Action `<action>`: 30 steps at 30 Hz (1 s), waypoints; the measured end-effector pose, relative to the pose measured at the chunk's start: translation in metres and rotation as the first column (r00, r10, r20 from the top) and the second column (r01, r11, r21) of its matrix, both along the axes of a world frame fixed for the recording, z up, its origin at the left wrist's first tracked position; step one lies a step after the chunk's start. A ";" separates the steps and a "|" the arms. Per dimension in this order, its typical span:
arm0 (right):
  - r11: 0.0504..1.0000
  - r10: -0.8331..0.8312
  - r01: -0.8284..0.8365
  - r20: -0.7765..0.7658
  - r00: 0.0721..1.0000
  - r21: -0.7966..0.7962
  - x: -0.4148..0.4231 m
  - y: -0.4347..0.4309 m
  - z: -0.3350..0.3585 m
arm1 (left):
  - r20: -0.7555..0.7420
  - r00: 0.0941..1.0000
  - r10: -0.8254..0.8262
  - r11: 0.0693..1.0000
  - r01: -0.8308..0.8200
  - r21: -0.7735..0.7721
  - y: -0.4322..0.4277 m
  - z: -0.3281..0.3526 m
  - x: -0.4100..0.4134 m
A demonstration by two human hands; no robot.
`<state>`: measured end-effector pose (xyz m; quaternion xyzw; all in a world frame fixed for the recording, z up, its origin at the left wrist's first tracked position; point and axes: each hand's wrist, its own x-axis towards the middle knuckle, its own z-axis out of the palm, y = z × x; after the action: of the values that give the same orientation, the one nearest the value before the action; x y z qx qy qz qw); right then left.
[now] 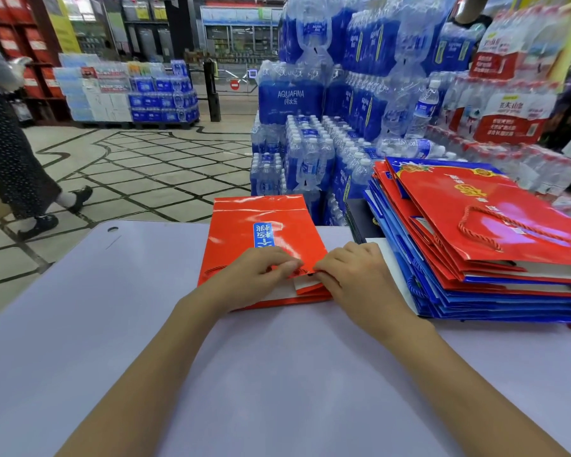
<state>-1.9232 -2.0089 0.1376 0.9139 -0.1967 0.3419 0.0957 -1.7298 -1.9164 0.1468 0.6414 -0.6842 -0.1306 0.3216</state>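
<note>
1. Tabletop (112,308), pale lilac, spreads under the red bag (257,225). The bag lies flat on it, open mouth on the near side, blue label facing up.
2. On the red bag's near edge rests the left hand (254,275), its fingers (285,262) curled and pinching the top layer of the mouth.
3. At the red bag's near right corner sits the right hand (353,275), fingers (325,270) bent and clamped on the same edge, almost meeting the left hand's fingertips. A white inner strip shows under the pinched layer.
4. Just right of the red bag lies a stack of bags (475,258), red and blue, with a rope handle on its top one.
5. Beyond the red bag, off the tabletop, stand water packs (310,153).
6. Far left of the red bag, a passer-by (14,159) steps across the tiled floor (145,179).
</note>
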 end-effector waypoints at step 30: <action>0.895 -0.071 0.172 -0.251 0.965 0.411 0.017 0.014 0.002 | -0.224 0.918 0.328 0.891 -0.380 -0.248 -0.011 -0.001 0.034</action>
<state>-1.9063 -1.9954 0.1392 0.9316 -0.3118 0.1756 -0.0644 -1.6958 -1.9270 0.1460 0.6880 -0.5358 -0.0253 0.4888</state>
